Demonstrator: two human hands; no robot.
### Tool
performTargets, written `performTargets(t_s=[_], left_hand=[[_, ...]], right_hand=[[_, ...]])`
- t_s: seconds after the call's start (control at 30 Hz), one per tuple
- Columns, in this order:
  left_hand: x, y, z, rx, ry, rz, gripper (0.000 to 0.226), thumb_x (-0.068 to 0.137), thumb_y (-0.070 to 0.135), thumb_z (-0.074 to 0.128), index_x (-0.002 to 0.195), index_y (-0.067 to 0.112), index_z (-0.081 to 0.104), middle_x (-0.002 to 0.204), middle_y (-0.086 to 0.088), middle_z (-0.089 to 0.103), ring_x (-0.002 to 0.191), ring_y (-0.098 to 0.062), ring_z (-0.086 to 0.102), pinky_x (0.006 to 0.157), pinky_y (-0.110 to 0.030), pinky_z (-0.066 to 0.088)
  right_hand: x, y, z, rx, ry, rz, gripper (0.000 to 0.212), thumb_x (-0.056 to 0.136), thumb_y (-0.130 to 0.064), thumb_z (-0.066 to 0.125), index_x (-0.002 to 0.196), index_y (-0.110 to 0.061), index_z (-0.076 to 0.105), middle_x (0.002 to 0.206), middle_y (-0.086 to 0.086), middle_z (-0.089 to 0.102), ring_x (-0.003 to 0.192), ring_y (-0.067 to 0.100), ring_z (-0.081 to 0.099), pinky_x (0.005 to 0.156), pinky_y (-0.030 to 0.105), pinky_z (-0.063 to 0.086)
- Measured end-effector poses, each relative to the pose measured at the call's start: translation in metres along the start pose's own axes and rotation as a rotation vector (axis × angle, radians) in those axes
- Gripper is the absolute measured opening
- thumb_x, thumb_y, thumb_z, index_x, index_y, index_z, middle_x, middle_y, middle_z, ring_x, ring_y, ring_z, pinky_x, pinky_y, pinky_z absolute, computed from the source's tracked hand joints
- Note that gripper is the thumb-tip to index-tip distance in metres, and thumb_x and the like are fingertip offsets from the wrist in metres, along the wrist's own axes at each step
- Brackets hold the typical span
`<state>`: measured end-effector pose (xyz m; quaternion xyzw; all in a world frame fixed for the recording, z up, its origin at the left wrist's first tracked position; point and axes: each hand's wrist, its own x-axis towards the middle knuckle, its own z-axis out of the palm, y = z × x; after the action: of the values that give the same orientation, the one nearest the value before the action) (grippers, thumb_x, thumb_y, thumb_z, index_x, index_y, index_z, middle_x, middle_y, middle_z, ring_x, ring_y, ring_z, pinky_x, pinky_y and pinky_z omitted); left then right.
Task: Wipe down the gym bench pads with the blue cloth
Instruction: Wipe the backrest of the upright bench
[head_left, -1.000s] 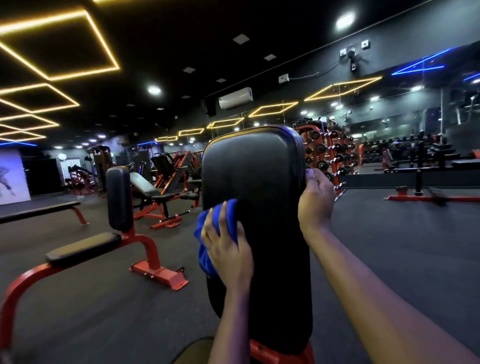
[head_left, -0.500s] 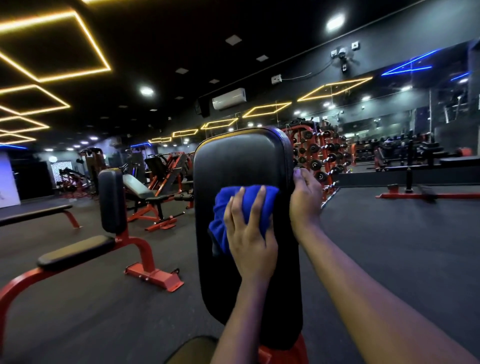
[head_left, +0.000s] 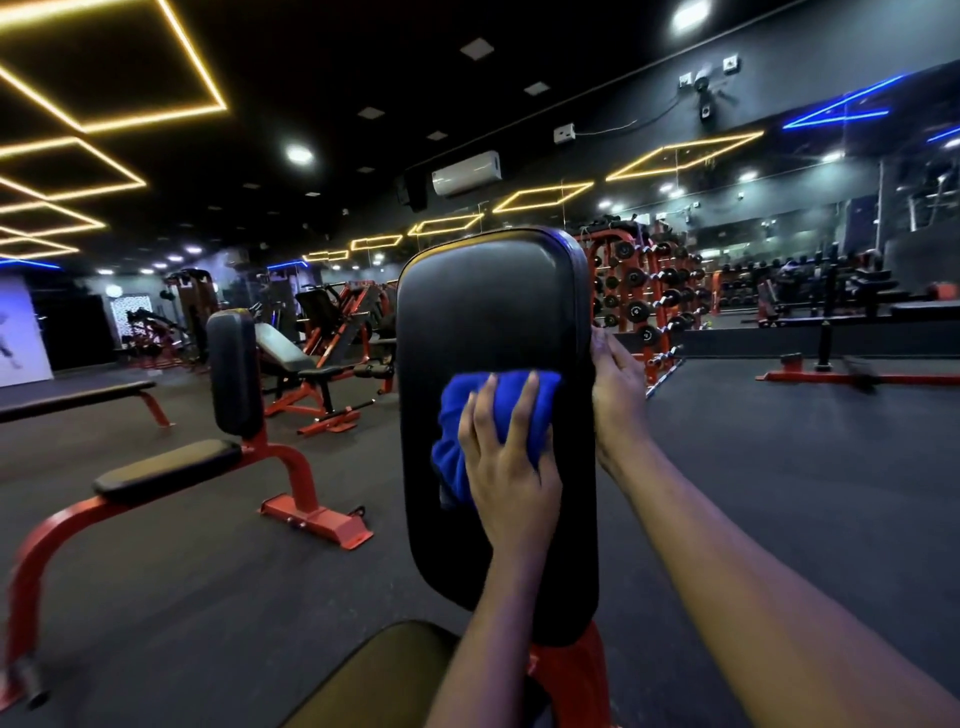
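Note:
An upright black back pad (head_left: 493, 291) on a red frame stands right in front of me. My left hand (head_left: 511, 467) presses the blue cloth (head_left: 498, 410) flat against the middle of the pad, fingers spread over it. Part of the cloth bunches out to the left of the hand. My right hand (head_left: 618, 400) rests against the pad's right edge, fingers pointing up along it; its thumb is hidden. Below, the bench's seat pad (head_left: 379, 670) shows at the bottom of the view.
A second red bench with a black back pad (head_left: 234, 374) and seat pad (head_left: 166, 467) stands to the left. Behind it are a flat bench (head_left: 72, 397) and other machines. A dumbbell rack (head_left: 644, 301) stands behind the pad on the right. Dark rubber floor (head_left: 779, 467) surrounds everything.
My left hand has slid the blue cloth from the pad's left edge to the right, onto the middle of the pad. The right hand stays at the right edge.

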<state>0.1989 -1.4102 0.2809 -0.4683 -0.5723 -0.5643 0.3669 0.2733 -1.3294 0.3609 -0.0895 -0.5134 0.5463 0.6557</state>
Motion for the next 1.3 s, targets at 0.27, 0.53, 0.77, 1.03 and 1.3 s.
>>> performTargets(t_s=[0.27, 0.53, 0.77, 1.03, 1.3], left_hand=[[-0.001, -0.02, -0.009, -0.064, 0.017, -0.266, 0.053, 0.095, 0.028, 0.055, 0.145, 0.039, 0.041, 0.157, -0.004, 0.026, 0.145, -0.027, 0.022, 0.11, -0.048, 0.037], [-0.047, -0.046, -0.035, -0.1, -0.11, -0.172, 0.046, 0.093, 0.015, 0.056, 0.137, 0.029, 0.051, 0.149, 0.003, 0.04, 0.143, -0.018, 0.03, 0.115, -0.039, 0.032], [-0.004, -0.053, -0.135, -0.565, -0.031, -0.443, 0.023, 0.097, 0.024, 0.046, 0.119, 0.018, 0.049, 0.101, 0.012, 0.059, 0.09, 0.008, 0.057, 0.08, -0.013, 0.042], [0.013, -0.069, -0.189, -0.798, -0.326, -0.56, 0.023, 0.099, 0.035, 0.047, 0.117, 0.025, 0.056, 0.111, -0.004, 0.063, 0.102, -0.019, 0.061, 0.088, -0.037, 0.05], [0.03, -0.082, -0.202, -0.5, -0.497, -0.76, 0.03, 0.099, 0.047, 0.048, 0.106, 0.02, 0.059, 0.106, -0.006, 0.064, 0.114, -0.025, 0.062, 0.082, -0.035, 0.05]], right_hand=[[-0.018, -0.004, 0.011, -0.189, 0.167, -0.049, 0.025, 0.105, -0.027, 0.047, 0.104, -0.025, 0.072, 0.091, -0.019, 0.069, 0.085, -0.006, 0.063, 0.072, 0.006, 0.045], [-0.028, -0.01, 0.006, -0.437, 0.146, -0.082, 0.031, 0.104, -0.035, 0.045, 0.109, -0.017, 0.07, 0.085, -0.014, 0.066, 0.08, 0.001, 0.062, 0.072, 0.011, 0.048], [-0.092, -0.014, 0.035, -0.633, 0.02, -0.682, 0.021, 0.084, 0.003, 0.06, 0.097, -0.01, 0.067, 0.097, 0.001, 0.063, 0.092, 0.015, 0.059, 0.083, 0.024, 0.047], [-0.127, 0.004, 0.068, -0.673, -0.745, 0.101, 0.04, 0.085, -0.021, 0.075, 0.122, -0.027, 0.063, 0.116, -0.003, 0.066, 0.109, 0.01, 0.061, 0.095, 0.029, 0.05], [-0.122, -0.02, 0.066, -0.88, -0.783, 0.132, 0.02, 0.09, -0.038, 0.069, 0.08, -0.021, 0.068, 0.083, 0.0, 0.069, 0.079, 0.014, 0.064, 0.066, 0.027, 0.047]])
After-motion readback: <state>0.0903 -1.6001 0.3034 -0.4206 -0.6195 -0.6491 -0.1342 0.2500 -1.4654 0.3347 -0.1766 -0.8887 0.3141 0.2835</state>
